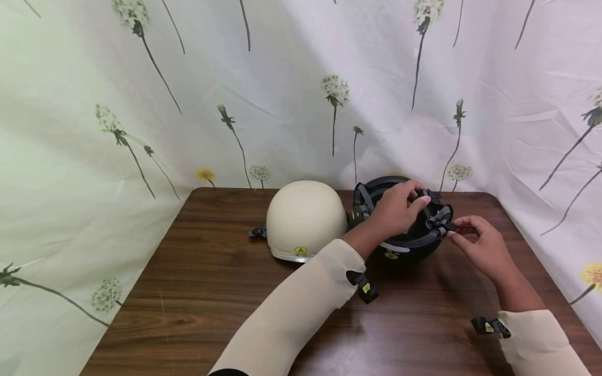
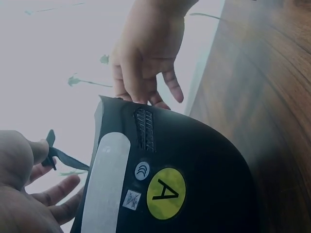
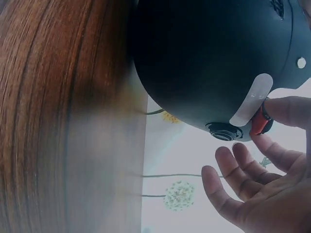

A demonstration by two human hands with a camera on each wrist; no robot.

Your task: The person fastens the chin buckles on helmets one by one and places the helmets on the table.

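A black helmet [image 1: 415, 253] lies upside down on the table, its inside and straps facing up. My left hand [image 1: 399, 209] reaches over its opening. In the left wrist view, that hand's thumb and finger pinch a black strap end [image 2: 68, 159]. To the right of the helmet, my right hand [image 1: 482, 246] is at the rim. In the right wrist view, its thumb and index finger pinch a small red and black buckle piece [image 3: 261, 120], with the other fingers spread. A cream helmet [image 1: 306, 219] stands upright just left of the black one.
Brown wood-grain table [image 1: 198, 296] under both helmets. A dark strap piece [image 1: 258, 232] sticks out left of the cream helmet. White cloth [image 1: 285, 96] with a flower print hangs close behind and at both sides.
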